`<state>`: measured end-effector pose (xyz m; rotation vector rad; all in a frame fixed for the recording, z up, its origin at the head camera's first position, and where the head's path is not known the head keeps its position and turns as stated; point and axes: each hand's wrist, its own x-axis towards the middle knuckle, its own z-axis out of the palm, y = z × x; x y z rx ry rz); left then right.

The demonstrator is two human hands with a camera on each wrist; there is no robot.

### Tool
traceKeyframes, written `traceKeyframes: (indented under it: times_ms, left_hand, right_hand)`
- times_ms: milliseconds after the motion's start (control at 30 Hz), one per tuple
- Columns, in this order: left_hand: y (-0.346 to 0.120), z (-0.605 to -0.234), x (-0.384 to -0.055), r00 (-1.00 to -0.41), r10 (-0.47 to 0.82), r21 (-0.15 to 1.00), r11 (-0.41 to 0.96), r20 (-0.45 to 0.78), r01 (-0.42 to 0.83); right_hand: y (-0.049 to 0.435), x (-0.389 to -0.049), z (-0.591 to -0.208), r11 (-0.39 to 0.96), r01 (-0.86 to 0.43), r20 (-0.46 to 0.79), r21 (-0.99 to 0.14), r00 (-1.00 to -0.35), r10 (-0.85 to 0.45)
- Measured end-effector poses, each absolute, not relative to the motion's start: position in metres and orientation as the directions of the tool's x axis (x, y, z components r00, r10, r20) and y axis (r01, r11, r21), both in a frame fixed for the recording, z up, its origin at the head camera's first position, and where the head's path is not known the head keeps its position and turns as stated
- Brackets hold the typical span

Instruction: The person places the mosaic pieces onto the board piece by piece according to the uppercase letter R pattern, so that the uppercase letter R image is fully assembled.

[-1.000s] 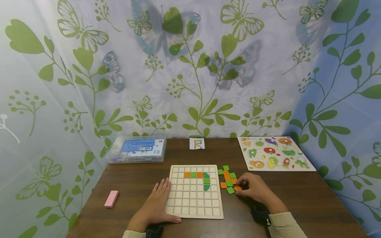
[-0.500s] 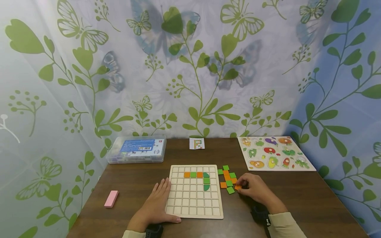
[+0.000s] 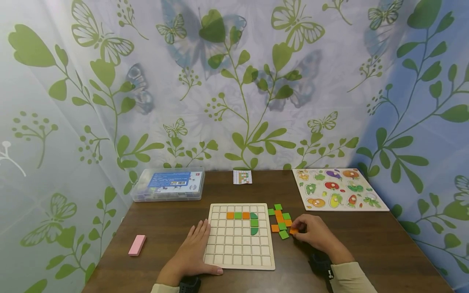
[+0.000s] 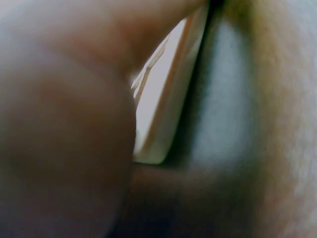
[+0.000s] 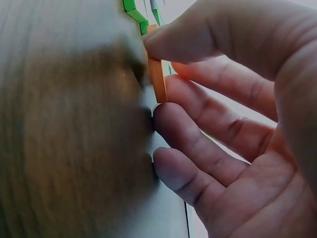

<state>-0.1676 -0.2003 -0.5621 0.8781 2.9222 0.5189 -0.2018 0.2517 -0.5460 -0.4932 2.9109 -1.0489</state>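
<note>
A pale wooden grid board (image 3: 238, 248) lies on the table, with a row of orange and green square tiles (image 3: 238, 215) near its top and rounded green pieces (image 3: 254, 231) on its right part. My left hand (image 3: 192, 250) rests flat along the board's left edge, fingers straight, thumb at the lower left corner. To the right of the board, my right hand (image 3: 313, 231) pinches an orange square tile (image 5: 157, 79) between thumb and fingers, low over the table. Beside those fingertips lies a loose cluster of green and orange tiles (image 3: 280, 217).
A clear plastic case (image 3: 168, 185) stands at the back left, and a small pattern card (image 3: 242, 177) lies at the back middle. A vegetable puzzle board (image 3: 340, 189) is at the back right. A pink block (image 3: 137, 245) lies left of my left hand.
The orange tile in my right fingers has tilted up and shifted slightly right, away from the cluster. My left hand has stayed in place.
</note>
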Motion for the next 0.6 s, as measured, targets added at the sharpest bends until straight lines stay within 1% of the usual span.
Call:
traceKeyframes:
  times_ms: [300,600]
  left_hand:
    - [-0.1999,-0.5617,-0.1673,-0.839,0.542,0.329,0.783,0.054,0.528]
    - [-0.2006,-0.5634,-0.1673,-0.838,0.542,0.324,0.784,0.059,0.530]
  right_hand:
    - [0.2508,-0.2019,-0.5443,0.711,-0.277,0.119,-0.647,-0.957,-0.265]
    - [0.2424,-0.2028,-0.5434,0.689,-0.326,0.203,-0.647,-0.945,-0.256]
